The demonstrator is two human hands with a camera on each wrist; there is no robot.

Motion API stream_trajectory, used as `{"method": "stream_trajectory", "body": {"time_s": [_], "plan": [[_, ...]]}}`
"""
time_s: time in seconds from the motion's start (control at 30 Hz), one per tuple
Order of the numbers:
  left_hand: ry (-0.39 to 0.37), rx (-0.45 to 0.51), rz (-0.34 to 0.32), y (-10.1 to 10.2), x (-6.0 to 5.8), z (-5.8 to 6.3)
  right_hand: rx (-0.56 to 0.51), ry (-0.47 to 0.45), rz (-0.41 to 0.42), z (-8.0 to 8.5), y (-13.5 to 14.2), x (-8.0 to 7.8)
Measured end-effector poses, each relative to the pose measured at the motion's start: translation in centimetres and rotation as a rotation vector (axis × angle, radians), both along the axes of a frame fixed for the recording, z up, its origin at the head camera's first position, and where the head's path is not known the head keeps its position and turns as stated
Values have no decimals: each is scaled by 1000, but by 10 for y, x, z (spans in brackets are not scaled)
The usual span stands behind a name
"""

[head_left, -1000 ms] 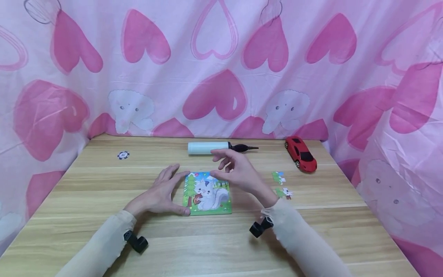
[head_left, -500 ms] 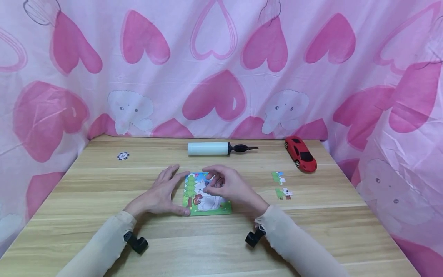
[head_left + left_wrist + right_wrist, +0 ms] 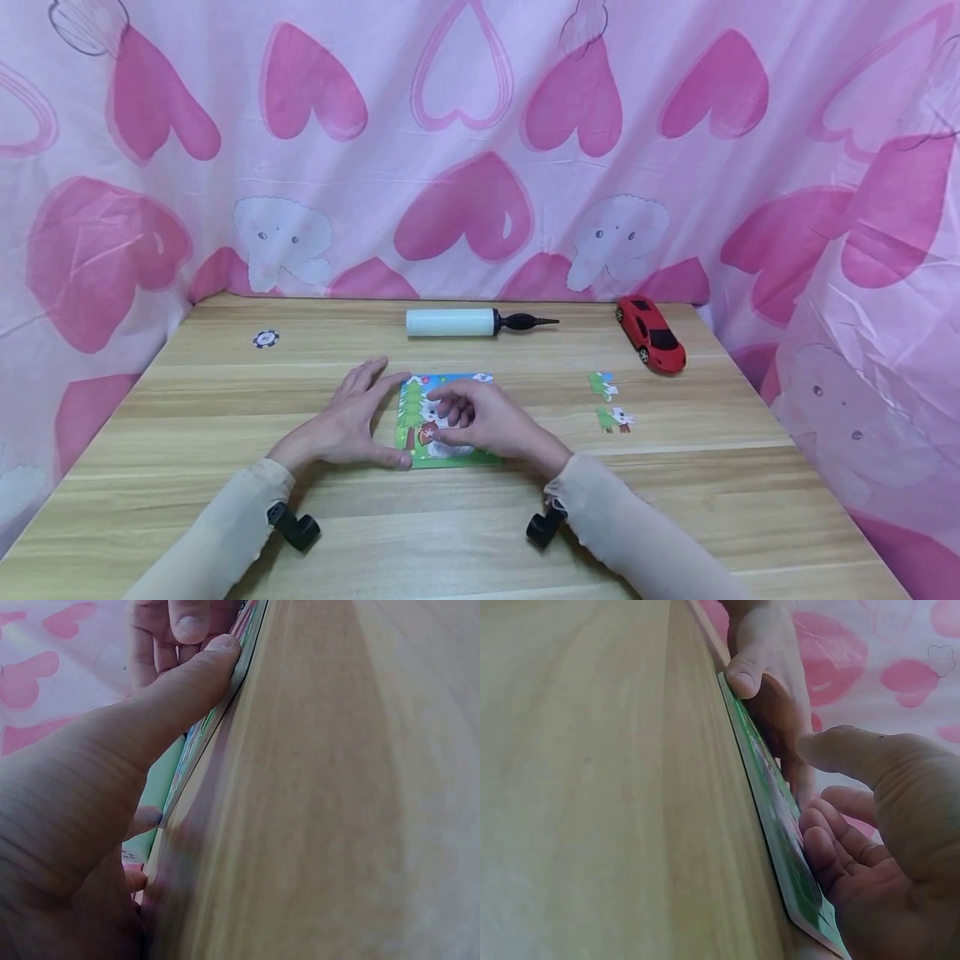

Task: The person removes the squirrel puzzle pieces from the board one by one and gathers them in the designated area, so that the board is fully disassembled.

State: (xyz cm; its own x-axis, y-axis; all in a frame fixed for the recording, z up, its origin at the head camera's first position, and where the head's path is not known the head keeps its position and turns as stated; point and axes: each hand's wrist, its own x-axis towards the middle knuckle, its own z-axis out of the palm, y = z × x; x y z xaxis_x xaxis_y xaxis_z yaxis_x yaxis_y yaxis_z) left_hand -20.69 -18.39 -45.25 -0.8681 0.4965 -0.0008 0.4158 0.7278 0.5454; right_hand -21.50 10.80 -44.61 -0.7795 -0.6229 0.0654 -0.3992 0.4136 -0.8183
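Observation:
A square jigsaw puzzle (image 3: pixel 411 408) with a tree and a pale squirrel lies flat on the table, its right half mostly covered by my right hand. My left hand (image 3: pixel 345 421) spans the puzzle's left side, forefinger at the far corner and thumb at the near one. In the left wrist view that thumb (image 3: pixel 199 671) lies straight along the edge. My right hand (image 3: pixel 483 417) is over the picture, thumb and forefinger apart, the other fingers bent. Nothing shows between them; in the right wrist view the bent fingers (image 3: pixel 823 851) are right at the puzzle (image 3: pixel 754 769).
Two loose jigsaw pieces, an upper piece (image 3: pixel 602 384) and a lower piece (image 3: pixel 617 419), lie right of the puzzle. Behind it is a pale blue hand pump (image 3: pixel 452 322). A red toy car (image 3: pixel 651 333) stands back right, a poker chip (image 3: pixel 266 338) back left. A pink curtain (image 3: pixel 345 167) borders the table.
My right hand has moved from the puzzle's far right corner down and left over the picture, baring the far right corner. My left hand and the loose pieces stay where they were.

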Motion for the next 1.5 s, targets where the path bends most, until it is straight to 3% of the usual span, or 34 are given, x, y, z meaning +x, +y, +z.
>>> {"method": "stream_trajectory", "body": {"time_s": [0.5,1.17,1.5], "plan": [[2,-4,0,0,0,-1,142,97,44,-5,-6,5],[-8,0,0,-1,-1,0,177,112,93,-2,-9,6],[-8,6,-4,0,0,1,133,79,97,-1,-12,6]]}}
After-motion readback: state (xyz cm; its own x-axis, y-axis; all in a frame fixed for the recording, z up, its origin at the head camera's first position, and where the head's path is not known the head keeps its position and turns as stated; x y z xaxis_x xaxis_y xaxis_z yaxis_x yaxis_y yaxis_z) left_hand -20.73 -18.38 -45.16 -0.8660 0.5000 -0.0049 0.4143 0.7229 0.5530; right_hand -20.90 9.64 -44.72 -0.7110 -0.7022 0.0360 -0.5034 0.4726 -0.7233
